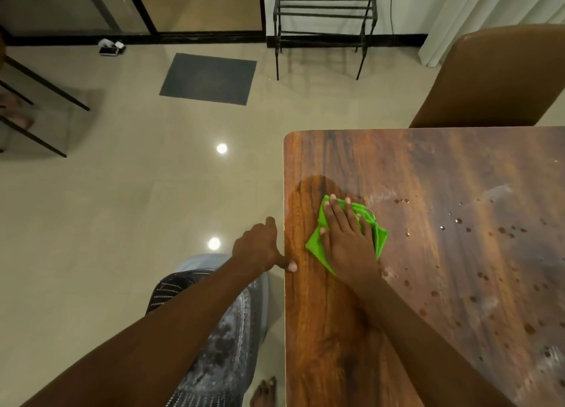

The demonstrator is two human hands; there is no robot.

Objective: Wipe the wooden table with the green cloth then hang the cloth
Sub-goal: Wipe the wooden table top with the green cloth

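Note:
The wooden table (428, 168) fills the right half of the view, its left edge running down the middle. A crumpled green cloth (379, 238) lies on it near that edge. My right hand (345, 235) presses flat on the cloth, fingers spread and pointing away from me. My left hand (260, 247) rests against the table's left edge, thumb on the top surface, holding nothing. A damp, darker streak shows on the wood just beyond the cloth. Water drops and pale smears dot the table to the right of the cloth.
A brown chair (489, 79) stands at the table's far side. A black metal rack (324, 18) stands by the back wall, a dark floor mat (211, 78) left of it. Black furniture legs (39, 101) at far left. My bare foot (264, 391) is beside the table.

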